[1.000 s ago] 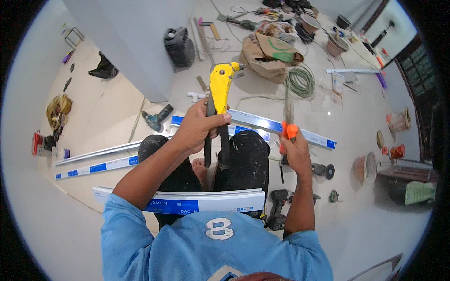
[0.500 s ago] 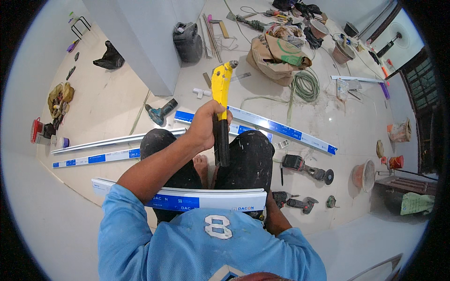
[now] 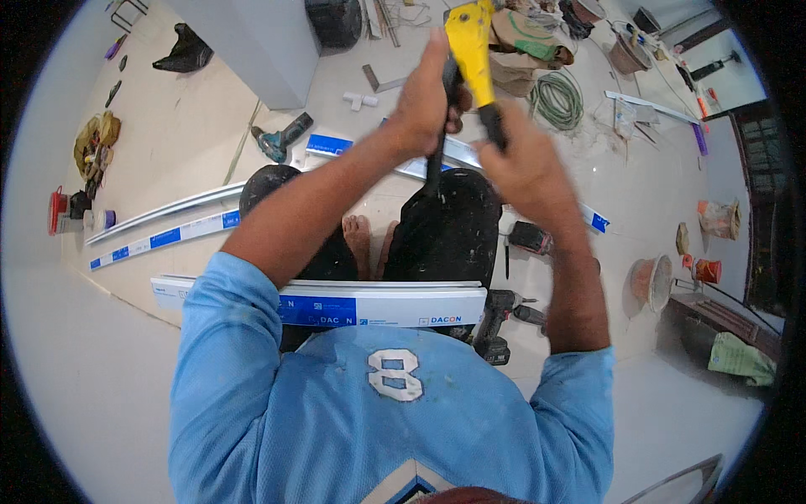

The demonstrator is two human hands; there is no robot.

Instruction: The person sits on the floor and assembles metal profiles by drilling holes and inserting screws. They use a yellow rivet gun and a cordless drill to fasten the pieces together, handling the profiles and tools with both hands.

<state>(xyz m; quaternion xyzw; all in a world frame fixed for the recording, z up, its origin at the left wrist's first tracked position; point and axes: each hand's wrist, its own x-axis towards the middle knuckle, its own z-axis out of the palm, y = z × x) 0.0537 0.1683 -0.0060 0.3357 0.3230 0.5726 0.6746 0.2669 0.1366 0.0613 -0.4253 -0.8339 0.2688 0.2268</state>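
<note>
A yellow hand riveter point(image 3: 472, 50) with black handles is held up in front of my knees, its two handles spread apart. My left hand point(image 3: 422, 105) is closed around the left handle, whose lower end sticks out below the fist. Around the other handle my right hand point(image 3: 527, 164) is wrapped, slightly blurred. The riveter's tip is cut off by the top edge. Across my lap lie white metal profiles point(image 3: 403, 309) with blue film. More blue-and-white profiles point(image 3: 327, 145) lie on the floor beyond my knees, partly hidden by my arms.
At left, long profiles point(image 3: 168, 239) lie on the tiles near a teal cordless tool point(image 3: 281, 139) and a pillar point(image 3: 260, 50). A drill point(image 3: 495, 323) rests by my right thigh. Farther right are a coiled hose point(image 3: 557, 99) and a bucket point(image 3: 651, 281).
My right hand has come up from beside my thigh and taken hold of one riveter handle. The handles have opened apart, and the riveter has moved up and right.
</note>
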